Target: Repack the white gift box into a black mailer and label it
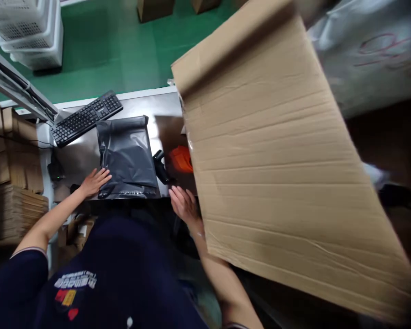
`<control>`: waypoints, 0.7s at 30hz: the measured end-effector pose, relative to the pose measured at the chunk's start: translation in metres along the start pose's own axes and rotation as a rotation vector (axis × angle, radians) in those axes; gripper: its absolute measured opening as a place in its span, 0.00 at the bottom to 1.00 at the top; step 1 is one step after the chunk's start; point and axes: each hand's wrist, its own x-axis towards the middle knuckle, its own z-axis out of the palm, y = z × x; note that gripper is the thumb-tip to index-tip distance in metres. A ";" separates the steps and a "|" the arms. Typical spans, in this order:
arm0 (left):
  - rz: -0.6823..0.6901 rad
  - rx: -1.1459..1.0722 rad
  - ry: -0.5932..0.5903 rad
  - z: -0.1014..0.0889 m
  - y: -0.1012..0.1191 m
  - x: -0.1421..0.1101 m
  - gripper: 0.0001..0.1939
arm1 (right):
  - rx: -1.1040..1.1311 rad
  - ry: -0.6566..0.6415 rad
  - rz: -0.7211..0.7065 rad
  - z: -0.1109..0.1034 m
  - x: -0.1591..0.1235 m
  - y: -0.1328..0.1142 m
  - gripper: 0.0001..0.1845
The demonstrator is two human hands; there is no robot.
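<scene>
A dark grey plastic mailer bag [127, 155] lies flat on the shiny metal tabletop [80, 160]. My left hand [94, 183] is open, its fingers resting on the bag's lower left edge. Over the table's front edge is my right hand [183, 203], fingers extended and holding nothing that shows. A black handheld scanner [160, 168] lies just beyond it, beside the bag. An orange item [181, 159] sits to the right of the scanner, partly covered by a large cardboard sheet [270, 160]. That sheet also passes above part of my right forearm.
A black keyboard [87, 116] lies at the table's back left. Flattened cartons [17, 201] are stacked at far left. White plastic crates [37, 41] stand on the green floor [99, 45] behind. A whitish sack [373, 55] with red writing is at upper right.
</scene>
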 end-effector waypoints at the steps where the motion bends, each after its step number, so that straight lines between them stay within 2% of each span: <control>1: 0.014 -0.018 -0.011 0.000 -0.003 -0.001 0.41 | -0.026 -0.040 -0.052 0.007 0.022 -0.002 0.21; 5: 0.024 -0.074 -0.035 0.004 -0.010 0.006 0.40 | -0.115 -0.103 -0.165 0.030 0.092 -0.008 0.28; 9: 0.035 -0.042 0.030 0.006 -0.014 0.018 0.37 | -0.228 -0.091 -0.337 0.041 0.117 -0.013 0.37; 11: 0.095 0.014 0.021 -0.001 -0.018 0.018 0.39 | -0.281 -0.094 -0.451 0.039 0.115 -0.013 0.39; 13: 0.171 0.058 -0.048 -0.013 -0.021 0.012 0.43 | -0.303 -0.127 -0.544 0.032 0.107 -0.013 0.39; 17: 0.264 -0.054 -0.252 -0.038 -0.019 -0.012 0.45 | -0.207 -0.322 -0.662 0.016 0.080 -0.021 0.43; 19: 0.218 -0.246 -0.250 -0.044 -0.013 -0.025 0.42 | -0.062 -0.377 -0.630 0.014 0.068 -0.029 0.40; 21: 0.085 -0.517 -0.154 -0.045 -0.006 -0.034 0.35 | 0.168 -0.332 -0.479 0.017 0.060 -0.038 0.30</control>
